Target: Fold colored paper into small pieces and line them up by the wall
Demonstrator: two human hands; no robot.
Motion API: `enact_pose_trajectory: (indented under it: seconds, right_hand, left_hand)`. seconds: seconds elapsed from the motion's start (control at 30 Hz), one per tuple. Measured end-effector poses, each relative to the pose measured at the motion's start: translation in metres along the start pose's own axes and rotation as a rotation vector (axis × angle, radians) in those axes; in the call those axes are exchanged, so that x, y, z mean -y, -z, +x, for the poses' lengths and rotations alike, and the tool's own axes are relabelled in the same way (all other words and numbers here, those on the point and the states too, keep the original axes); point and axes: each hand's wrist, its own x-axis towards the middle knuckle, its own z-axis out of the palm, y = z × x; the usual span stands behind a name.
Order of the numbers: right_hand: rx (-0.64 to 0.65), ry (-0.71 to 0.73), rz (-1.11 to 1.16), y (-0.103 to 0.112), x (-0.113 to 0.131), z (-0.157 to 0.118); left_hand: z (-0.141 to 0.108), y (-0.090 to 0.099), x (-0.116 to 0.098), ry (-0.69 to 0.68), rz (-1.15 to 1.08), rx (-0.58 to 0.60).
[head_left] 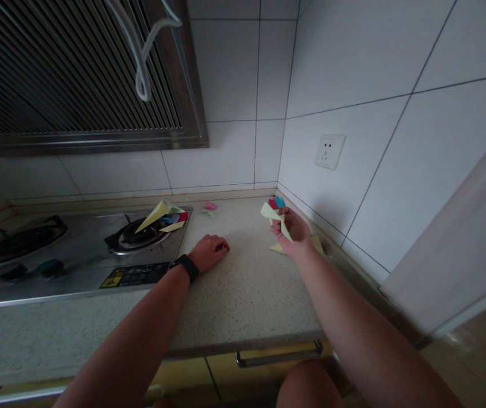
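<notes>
My right hand (294,228) is raised over the right part of the counter, its fingers closed on a folded pale yellow paper (271,213). Beneath that hand lies another yellow folded paper (277,248), partly covered. Red paper (272,204) and blue paper (280,202) pieces sit just behind, by the wall. My left hand (211,253), with a dark watch at the wrist, rests on the counter with its fingers curled; whether anything is inside them is hidden. Small pink (211,205) and green (208,213) folded papers lie farther back.
A gas stove (85,255) fills the left side, with yellow, blue and red folded papers (157,215) on its right burner. A range hood (85,141) and a hanging white cable (143,79) are above. Tiled walls with a socket (330,151) border the speckled counter (243,300).
</notes>
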Motion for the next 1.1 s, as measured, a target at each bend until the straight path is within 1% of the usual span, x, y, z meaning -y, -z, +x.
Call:
enact_pose_trajectory:
  seconds: [0.07, 0.17, 0.23, 0.33, 0.4, 0.53, 0.7, 0.9, 1.0, 1.1]
  right_hand:
    - [0.066, -0.022, 0.140, 0.000, -0.003, 0.002]
    - [0.155, -0.139, 0.350, -0.001, -0.011, 0.001]
    - [0.196, -0.207, 0.430, -0.001, -0.016, 0.000]
    - [0.233, -0.259, 0.463, -0.002, -0.021, -0.002]
    - [0.221, -0.264, 0.459, -0.002, -0.022, -0.002]
    - [0.154, -0.230, 0.460, -0.003, -0.019, 0.002]
    - [0.149, -0.184, 0.486, -0.005, -0.017, 0.004]
    - [0.043, -0.247, 0.432, -0.004, -0.017, 0.003]
    - [0.038, -0.257, 0.445, -0.004, -0.016, 0.002]
    - [0.049, -0.300, 0.422, -0.005, -0.018, 0.002]
  left_hand:
    - [0.001, -0.001, -0.001, 0.014, 0.015, 0.002]
    - [0.003, -0.002, -0.003, 0.037, 0.041, 0.017]
    - [0.004, -0.001, -0.003, 0.043, 0.052, 0.031]
    - [0.007, -0.001, -0.005, 0.040, 0.056, 0.050]
    - [0.008, 0.000, -0.005, 0.042, 0.053, 0.061]
    - [0.010, -0.001, -0.003, 0.033, 0.037, 0.076]
    - [0.011, -0.002, 0.001, 0.026, 0.016, 0.090]
    - [0.014, -0.002, 0.003, 0.043, -0.003, 0.105]
    - [0.014, -0.002, 0.004, 0.035, -0.003, 0.101]
    - [0.014, -0.002, 0.005, 0.035, -0.005, 0.099]
